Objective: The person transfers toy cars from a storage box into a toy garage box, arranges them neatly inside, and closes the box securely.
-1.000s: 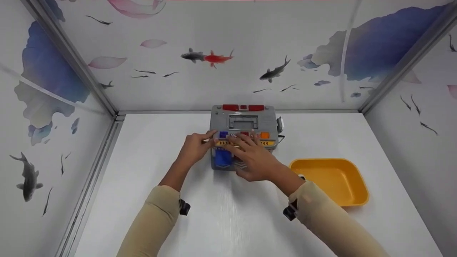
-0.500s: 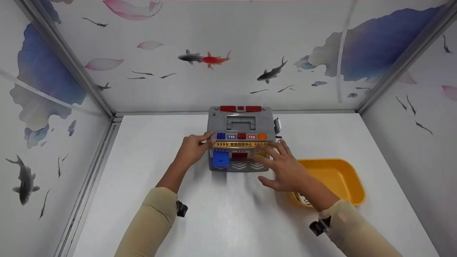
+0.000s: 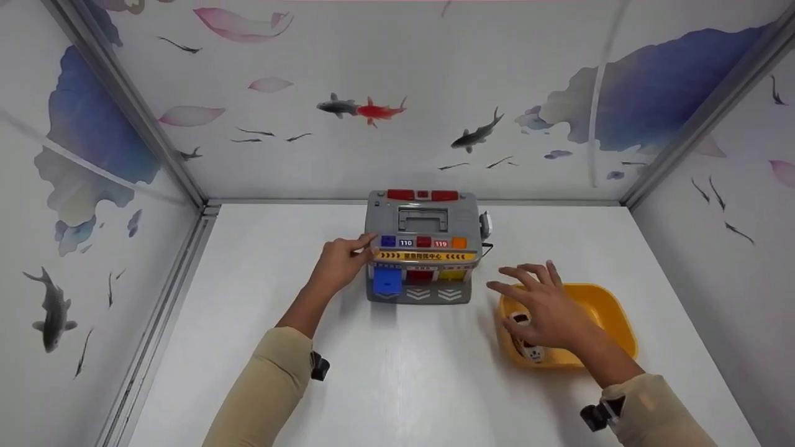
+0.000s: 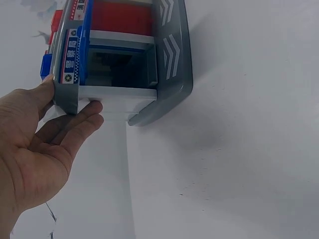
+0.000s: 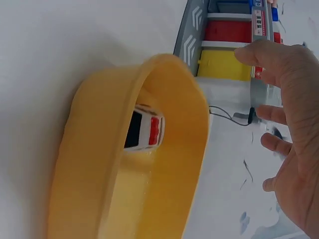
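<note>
A grey toy police and fire station garage [image 3: 423, 211] with red roof lights stands at the back of the table. Its blue door [image 3: 387, 281] is lifted outward, and the left bay behind it shows dark inside in the left wrist view. The red door [image 3: 420, 275] and yellow door [image 3: 452, 275] are down. My left hand [image 3: 338, 264] grips the garage's front left roof corner between thumb and fingers. With fingers spread and nothing held, my right hand [image 3: 546, 310] hovers over a yellow basin [image 3: 612, 310]. Inside it lies a white toy car [image 5: 147, 128], partly hidden by the hand.
White panels [image 3: 410, 155] printed with fish and petals enclose the table at the back and sides. On the garage's right side are a white part [image 3: 486, 224] and a thin black cord [image 3: 488, 249]. White tabletop [image 3: 397, 372] stretches in front.
My right hand has moved from the garage's front rightward to over the basin, uncovering the buttons and the red and yellow doors. My left hand has stayed at the roof corner.
</note>
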`<state>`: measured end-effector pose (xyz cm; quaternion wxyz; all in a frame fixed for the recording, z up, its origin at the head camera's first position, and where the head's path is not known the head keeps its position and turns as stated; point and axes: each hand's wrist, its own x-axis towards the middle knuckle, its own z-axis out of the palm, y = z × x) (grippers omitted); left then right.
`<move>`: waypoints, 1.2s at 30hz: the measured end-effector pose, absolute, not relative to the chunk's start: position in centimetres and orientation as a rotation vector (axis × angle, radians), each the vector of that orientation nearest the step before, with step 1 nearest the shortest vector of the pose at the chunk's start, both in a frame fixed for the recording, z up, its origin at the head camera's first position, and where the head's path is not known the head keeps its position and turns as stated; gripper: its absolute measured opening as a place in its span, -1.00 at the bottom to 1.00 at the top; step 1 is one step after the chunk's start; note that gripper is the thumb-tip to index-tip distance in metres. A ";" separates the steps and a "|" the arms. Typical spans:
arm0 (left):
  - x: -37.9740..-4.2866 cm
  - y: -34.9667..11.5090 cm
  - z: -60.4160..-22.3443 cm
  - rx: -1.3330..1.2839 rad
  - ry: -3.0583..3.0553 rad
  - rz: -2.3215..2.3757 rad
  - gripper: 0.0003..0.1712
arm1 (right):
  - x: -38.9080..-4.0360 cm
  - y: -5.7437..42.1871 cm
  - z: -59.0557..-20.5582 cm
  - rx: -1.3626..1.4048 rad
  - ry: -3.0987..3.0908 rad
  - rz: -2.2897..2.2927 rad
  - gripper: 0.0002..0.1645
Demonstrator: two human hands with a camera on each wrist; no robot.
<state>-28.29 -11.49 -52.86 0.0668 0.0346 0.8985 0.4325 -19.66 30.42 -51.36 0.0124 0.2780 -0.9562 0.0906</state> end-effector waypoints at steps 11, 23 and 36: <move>-28.0 -12.0 -53.1 0.069 2.727 1.286 -0.48 | -19.0 33.0 -53.5 0.768 -3.110 0.278 -0.37; -28.0 -11.6 -53.2 0.064 2.710 1.299 -0.48 | -19.0 34.8 -54.8 0.808 -3.310 0.250 -0.12; -28.1 -11.5 -53.0 0.120 2.728 1.314 -0.49 | -19.0 35.0 -56.9 0.750 -3.262 0.270 0.03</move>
